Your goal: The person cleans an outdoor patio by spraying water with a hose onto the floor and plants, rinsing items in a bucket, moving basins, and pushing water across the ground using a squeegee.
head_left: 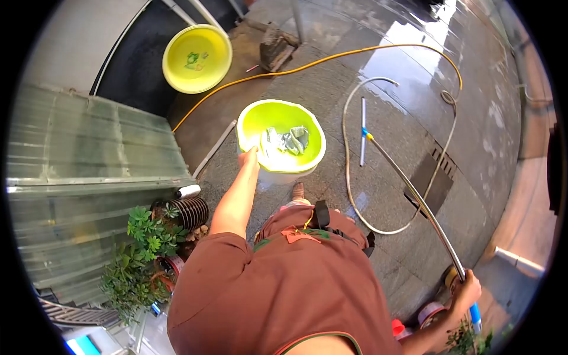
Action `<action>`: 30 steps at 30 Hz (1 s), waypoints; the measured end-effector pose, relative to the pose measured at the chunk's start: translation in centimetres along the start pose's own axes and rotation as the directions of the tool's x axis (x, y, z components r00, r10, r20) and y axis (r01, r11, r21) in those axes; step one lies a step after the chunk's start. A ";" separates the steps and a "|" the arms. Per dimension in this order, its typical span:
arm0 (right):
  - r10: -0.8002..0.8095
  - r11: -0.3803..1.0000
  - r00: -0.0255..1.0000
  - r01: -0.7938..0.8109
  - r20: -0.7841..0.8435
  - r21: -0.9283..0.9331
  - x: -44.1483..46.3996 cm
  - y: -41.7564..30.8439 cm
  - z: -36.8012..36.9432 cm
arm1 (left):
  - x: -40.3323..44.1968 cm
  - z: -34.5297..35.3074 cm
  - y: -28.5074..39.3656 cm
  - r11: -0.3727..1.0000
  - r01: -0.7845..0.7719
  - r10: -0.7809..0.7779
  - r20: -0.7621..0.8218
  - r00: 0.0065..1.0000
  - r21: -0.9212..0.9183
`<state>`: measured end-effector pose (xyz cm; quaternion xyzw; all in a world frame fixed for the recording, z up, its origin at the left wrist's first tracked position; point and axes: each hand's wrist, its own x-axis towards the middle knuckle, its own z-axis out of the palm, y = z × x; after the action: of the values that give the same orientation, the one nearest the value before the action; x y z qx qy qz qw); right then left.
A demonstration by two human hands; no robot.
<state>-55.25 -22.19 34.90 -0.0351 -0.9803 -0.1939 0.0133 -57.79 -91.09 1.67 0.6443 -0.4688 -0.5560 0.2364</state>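
Observation:
My left hand [251,157] is closed on the near left rim of a bucket [251,121], lime yellow inside and whitish outside. Inside the bucket lies a crumpled grey-green cloth [296,140]. Out to the lower right, my right hand [467,291] wraps around the upper end of a floor squeegee, just above or at its blue grip [475,313]. The squeegee's metal pole [417,195] slants up and left to a yellow and blue joint. Its long narrow head [363,131] lies on the wet paving.
A hose [349,177] loops around the squeegee head and runs on as an orange length [331,57]. A yellow basin [207,65] leans at upper left. A drain grate [442,158], potted plants [142,242] and a corrugated panel [94,142] surround the wet floor.

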 end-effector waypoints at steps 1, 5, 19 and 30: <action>-0.024 0.998 1.000 0.025 -0.013 0.053 0.5 -2.5 0.5 | 2.7 -1.6 -0.7 1.000 0.004 -0.005 -0.012 1.000 -0.012; -0.080 0.978 0.997 0.083 -0.024 0.194 5.0 -11.4 0.8 | 6.3 -6.1 3.5 0.999 0.035 -0.037 -0.074 0.997 -0.034; -0.338 0.918 0.928 0.362 -0.156 0.160 19.2 -38.7 -12.0 | 27.8 -12.6 15.8 0.972 -0.020 0.075 -0.232 0.970 0.232; -0.569 0.823 0.823 0.569 -0.005 0.002 38.1 -58.9 -21.2 | 42.6 -7.2 27.1 0.997 -0.070 0.069 -0.083 0.994 -0.016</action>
<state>-97.34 -82.15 33.67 0.2588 -0.9466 -0.1874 -0.0429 -62.79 -141.74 4.89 0.6476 -0.4756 -0.5249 0.2808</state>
